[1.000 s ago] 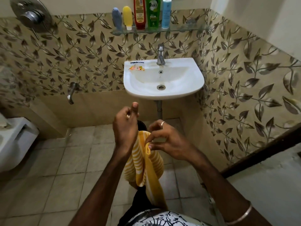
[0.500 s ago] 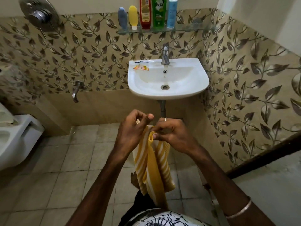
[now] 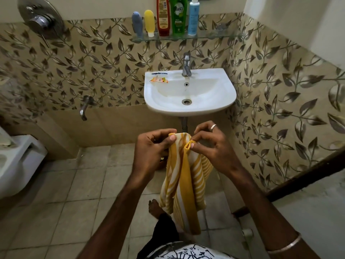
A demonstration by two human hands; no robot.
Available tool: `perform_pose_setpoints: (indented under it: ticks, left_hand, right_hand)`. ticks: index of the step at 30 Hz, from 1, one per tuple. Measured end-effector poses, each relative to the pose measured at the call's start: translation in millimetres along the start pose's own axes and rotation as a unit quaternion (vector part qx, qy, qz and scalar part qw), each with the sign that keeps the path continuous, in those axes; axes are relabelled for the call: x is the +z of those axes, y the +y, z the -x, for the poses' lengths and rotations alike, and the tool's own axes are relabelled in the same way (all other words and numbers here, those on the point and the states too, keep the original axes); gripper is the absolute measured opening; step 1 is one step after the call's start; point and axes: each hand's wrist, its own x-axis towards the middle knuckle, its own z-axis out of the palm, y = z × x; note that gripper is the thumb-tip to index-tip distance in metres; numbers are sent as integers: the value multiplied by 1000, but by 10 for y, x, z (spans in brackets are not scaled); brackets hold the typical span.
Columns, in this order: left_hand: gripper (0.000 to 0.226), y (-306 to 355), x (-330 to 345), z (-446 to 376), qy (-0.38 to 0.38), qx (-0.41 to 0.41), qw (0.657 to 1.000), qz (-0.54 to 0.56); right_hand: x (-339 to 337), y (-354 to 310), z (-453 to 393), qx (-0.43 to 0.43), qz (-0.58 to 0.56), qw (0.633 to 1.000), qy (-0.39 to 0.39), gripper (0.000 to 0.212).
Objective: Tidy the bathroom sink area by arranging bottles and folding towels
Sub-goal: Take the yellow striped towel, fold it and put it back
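5 bottles stand in a row on the glass shelf (image 3: 214, 36) on the far wall: a grey-blue bottle (image 3: 137, 24), a yellow bottle (image 3: 149, 22), a red bottle (image 3: 163, 15), a green bottle (image 3: 178, 14) and a light blue bottle (image 3: 193, 18), all upright and close together. There is 1 towel (image 3: 184, 176), yellow with white stripes, hanging in front of the person below the near rim of the white sink (image 3: 190, 107).

The left hand (image 3: 151, 152) is raised with its back toward the camera, thumb and curled fingers pinching the towel's top left edge. The right hand (image 3: 214, 146), wearing 1 ring, pinches a rolled fold at the top right edge between thumb and forefinger. The 2 hands sit near each other.

At far left is 1 toilet (image 3: 16, 165); on the wall, 1 shower control (image 3: 41, 20) and 1 low tap (image 3: 85, 109). A small orange packet (image 3: 158, 80) lies on the sink's left ledge, beside the faucet (image 3: 186, 65). The towel hides part of the tiled floor (image 3: 74, 202).
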Motion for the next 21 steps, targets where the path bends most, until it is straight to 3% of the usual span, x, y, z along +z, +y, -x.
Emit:
perform_pose_setpoints:
  ticks: [5, 15, 18, 21]
  left_hand:
    - [23, 5, 81, 10, -12, 73, 996, -39]
    - [22, -38, 9, 61, -42, 111, 990, -77]
    - [36, -33, -20, 85, -63, 115, 987, -95]
    - [45, -50, -29, 89, -57, 181, 969, -160]
  right_hand:
    - [45, -90, 11, 31, -17, 999, -26, 21]
    - [145, -113, -20, 37, -24, 999, 1, 28]
    - [158, -113, -34, 35, -27, 999, 0, 26]
    - [177, -114, -40, 37, -36, 999, -2, 25]
